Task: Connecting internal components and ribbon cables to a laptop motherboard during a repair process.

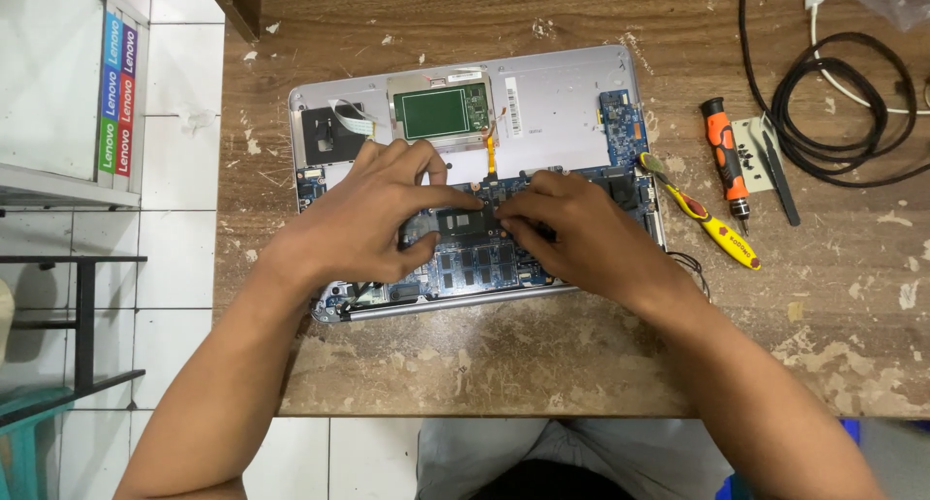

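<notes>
1. Head view: my left hand (373, 224) and right hand (581, 234) press fingertips on the blue motherboard (480, 263) inside the opened laptop (562, 98), centre of the worn wooden table (542, 364); neither grasps anything.
2. Right of it lie a yellow screwdriver (712, 227), an orange screwdriver (727, 161) and a coiled black cable (833, 103).

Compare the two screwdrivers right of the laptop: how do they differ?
The orange-and-black screwdriver is thicker and stubbier and lies nearly upright in the view; the yellow-and-red screwdriver is slimmer and longer and lies diagonally, closer to the opened laptop. Both lie untouched on the worn wooden table.
</notes>
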